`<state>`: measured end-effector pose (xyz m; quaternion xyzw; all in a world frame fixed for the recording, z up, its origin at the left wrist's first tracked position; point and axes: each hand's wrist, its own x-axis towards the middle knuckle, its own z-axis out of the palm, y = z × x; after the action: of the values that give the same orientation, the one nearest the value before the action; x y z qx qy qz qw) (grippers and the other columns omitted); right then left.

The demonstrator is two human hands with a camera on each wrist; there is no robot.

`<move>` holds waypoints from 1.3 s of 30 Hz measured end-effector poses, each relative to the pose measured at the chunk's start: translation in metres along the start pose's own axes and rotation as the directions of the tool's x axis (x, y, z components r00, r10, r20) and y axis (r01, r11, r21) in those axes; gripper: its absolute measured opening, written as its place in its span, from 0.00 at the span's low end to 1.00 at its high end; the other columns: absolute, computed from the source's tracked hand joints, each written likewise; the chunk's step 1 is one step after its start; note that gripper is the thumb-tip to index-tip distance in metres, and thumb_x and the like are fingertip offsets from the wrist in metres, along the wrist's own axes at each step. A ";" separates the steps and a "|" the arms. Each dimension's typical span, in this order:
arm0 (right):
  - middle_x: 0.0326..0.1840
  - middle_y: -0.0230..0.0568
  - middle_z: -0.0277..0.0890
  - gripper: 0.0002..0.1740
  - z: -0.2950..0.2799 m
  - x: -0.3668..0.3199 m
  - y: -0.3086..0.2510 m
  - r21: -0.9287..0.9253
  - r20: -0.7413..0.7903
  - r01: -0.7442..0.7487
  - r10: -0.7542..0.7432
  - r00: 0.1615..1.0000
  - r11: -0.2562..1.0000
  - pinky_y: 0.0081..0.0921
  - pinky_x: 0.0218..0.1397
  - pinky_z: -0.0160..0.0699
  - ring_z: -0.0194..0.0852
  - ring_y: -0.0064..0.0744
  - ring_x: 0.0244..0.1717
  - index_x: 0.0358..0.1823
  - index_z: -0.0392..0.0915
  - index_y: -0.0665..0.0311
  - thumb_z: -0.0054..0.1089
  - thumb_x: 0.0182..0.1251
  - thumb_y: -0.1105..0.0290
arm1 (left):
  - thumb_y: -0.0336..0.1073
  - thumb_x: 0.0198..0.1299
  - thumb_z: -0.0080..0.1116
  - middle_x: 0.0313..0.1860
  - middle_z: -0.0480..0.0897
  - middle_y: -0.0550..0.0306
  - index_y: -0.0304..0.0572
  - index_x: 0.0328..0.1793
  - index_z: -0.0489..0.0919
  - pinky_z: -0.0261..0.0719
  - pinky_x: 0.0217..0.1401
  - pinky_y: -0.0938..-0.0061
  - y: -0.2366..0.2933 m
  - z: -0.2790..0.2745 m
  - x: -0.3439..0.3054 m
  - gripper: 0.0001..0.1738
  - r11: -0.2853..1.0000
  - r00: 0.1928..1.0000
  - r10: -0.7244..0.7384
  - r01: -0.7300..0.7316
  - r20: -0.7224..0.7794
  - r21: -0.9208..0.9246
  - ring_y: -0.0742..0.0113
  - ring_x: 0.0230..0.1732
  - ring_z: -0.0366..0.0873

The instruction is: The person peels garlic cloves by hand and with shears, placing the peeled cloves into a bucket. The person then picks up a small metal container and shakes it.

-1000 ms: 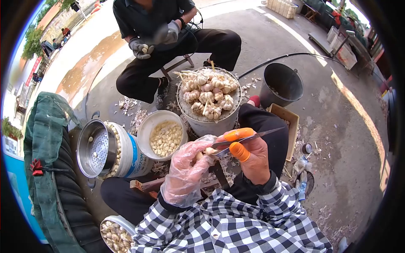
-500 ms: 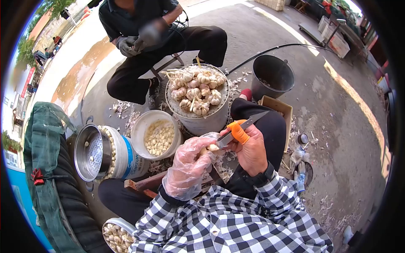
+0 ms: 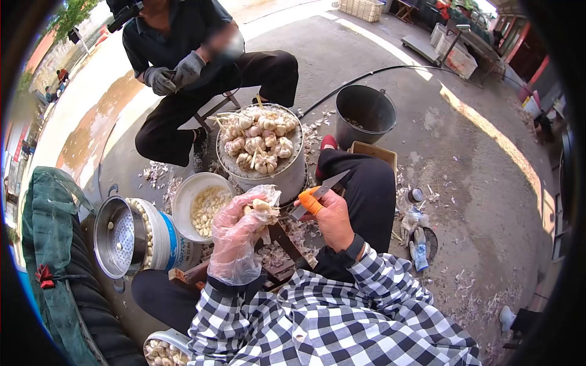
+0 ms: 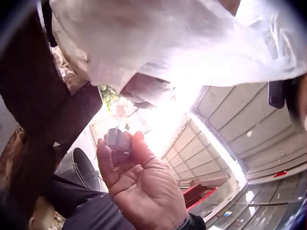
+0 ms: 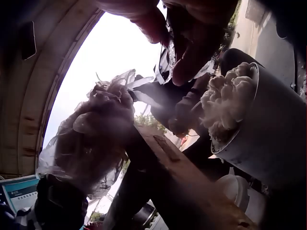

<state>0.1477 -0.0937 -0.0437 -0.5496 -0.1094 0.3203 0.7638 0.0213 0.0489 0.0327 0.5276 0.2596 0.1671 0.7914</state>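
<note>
My left hand [image 3: 232, 235], in a clear plastic glove, grips a partly peeled piece of garlic [image 3: 262, 206] with loose skin at its fingertips. In my right hand [image 3: 336, 221] is a knife [image 3: 334, 180], its blade pointing up and away, a short gap from the garlic. An orange finger cover [image 3: 309, 201] wraps a finger of that hand. The left wrist view shows the right palm [image 4: 151, 191] with the knife's grey end [image 4: 119, 140] between thumb and fingers. The gloved left hand [image 5: 91, 139] appears in the right wrist view, its garlic largely hidden.
Garlic bulbs [image 3: 259, 135] are heaped on a round white container [image 3: 284, 177] ahead. A white tub [image 3: 183, 204] of peeled cloves, a steel strainer pot [image 3: 104, 244] and a clove bucket [image 3: 162, 349] stand left. A black bucket [image 3: 366, 110] is farther right. Another person [image 3: 183, 67] sits opposite.
The right hand has drawn the knife back from the garlic and the hands have parted. Loose skin now shows at the left fingertips. The head view has swung right.
</note>
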 end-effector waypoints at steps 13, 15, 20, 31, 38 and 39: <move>0.40 0.32 0.82 0.10 0.016 -0.001 0.004 0.064 0.073 -0.010 0.006 0.997 0.998 0.18 0.39 0.80 0.79 0.18 0.38 0.47 0.78 0.62 0.61 0.71 0.66 | 0.29 0.55 0.56 0.52 0.82 0.53 0.39 0.54 0.82 0.84 0.44 0.75 -0.008 -0.007 0.001 0.18 0.992 0.998 -0.059 0.063 -0.036 0.106 0.67 0.46 0.83; 0.40 0.32 0.82 0.10 0.015 0.000 0.002 0.093 0.059 0.002 -0.008 0.998 0.996 0.18 0.40 0.80 0.78 0.18 0.38 0.47 0.78 0.63 0.61 0.71 0.66 | 0.31 0.57 0.58 0.49 0.83 0.54 0.37 0.54 0.81 0.82 0.42 0.79 -0.007 -0.001 0.000 0.17 0.992 0.997 -0.053 0.059 -0.055 0.114 0.69 0.43 0.83; 0.41 0.33 0.82 0.10 0.014 0.002 -0.010 0.135 0.061 0.025 -0.034 0.998 0.991 0.18 0.41 0.79 0.78 0.18 0.38 0.48 0.78 0.64 0.61 0.71 0.67 | 0.32 0.59 0.59 0.50 0.82 0.54 0.36 0.55 0.80 0.82 0.41 0.79 -0.024 -0.009 0.004 0.17 0.981 0.996 0.093 -0.091 -0.004 0.172 0.71 0.43 0.82; 0.37 0.30 0.80 0.09 0.025 -0.003 -0.002 0.156 0.069 0.026 -0.037 0.997 0.987 0.16 0.34 0.78 0.74 0.15 0.34 0.47 0.80 0.66 0.61 0.70 0.70 | 0.27 0.56 0.59 0.51 0.82 0.50 0.34 0.52 0.80 0.83 0.46 0.74 -0.016 -0.008 -0.002 0.16 0.986 0.997 0.067 -0.060 -0.041 0.155 0.66 0.46 0.82; 0.38 0.31 0.80 0.09 0.017 0.000 0.007 0.202 0.075 -0.015 0.000 0.997 0.979 0.17 0.35 0.79 0.76 0.17 0.34 0.47 0.79 0.65 0.61 0.70 0.69 | 0.30 0.58 0.60 0.49 0.82 0.53 0.35 0.54 0.80 0.83 0.39 0.76 -0.017 -0.010 -0.001 0.17 0.984 0.994 0.025 -0.006 -0.103 0.180 0.67 0.43 0.83; 0.40 0.33 0.81 0.09 0.015 0.000 0.006 0.214 0.092 -0.031 0.011 0.996 0.976 0.18 0.38 0.79 0.78 0.19 0.38 0.49 0.79 0.65 0.59 0.71 0.70 | 0.30 0.57 0.59 0.50 0.82 0.53 0.34 0.54 0.80 0.84 0.41 0.75 -0.017 -0.011 -0.001 0.18 0.980 0.993 0.023 0.001 -0.117 0.199 0.65 0.44 0.82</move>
<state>0.1375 -0.0806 -0.0437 -0.4498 -0.1026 0.3629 0.8096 0.0145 0.0498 0.0135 0.5944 0.3184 0.1759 0.7172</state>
